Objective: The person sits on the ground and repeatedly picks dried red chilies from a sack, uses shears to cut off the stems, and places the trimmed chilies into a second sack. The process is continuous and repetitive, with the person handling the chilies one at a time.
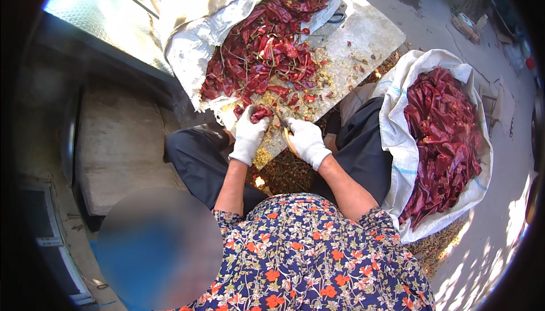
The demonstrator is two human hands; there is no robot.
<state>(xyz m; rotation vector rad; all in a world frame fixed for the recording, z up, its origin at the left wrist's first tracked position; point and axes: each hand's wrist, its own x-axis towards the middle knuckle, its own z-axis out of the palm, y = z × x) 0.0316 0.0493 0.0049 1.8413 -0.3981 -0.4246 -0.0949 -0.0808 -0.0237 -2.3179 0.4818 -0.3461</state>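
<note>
My left hand (pixel 250 134), in a white knit glove, is closed around a dried red chili pepper (pixel 260 114). Scissors (pixel 289 140) with yellowish handles are in my gloved right hand (pixel 307 140), their dark blades pointing toward the pepper. Both hands are over the near corner of a pale board (pixel 370 30) strewn with seeds and stem bits. Just beyond them, a heap of dried red chilies (pixel 259 64) spills from the mouth of a white woven sack (pixel 191 51). How far the blades are apart is hard to tell.
At my right stands an open white woven sack (pixel 396 140) filled with dried red chilies (pixel 443 145). A dark-handled tool (pixel 336 17) lies by the far sack. Debris (pixel 289 172) covers the ground between my legs. To the left is a brownish flat surface (pixel 123 145); a blurred patch hides the lower left.
</note>
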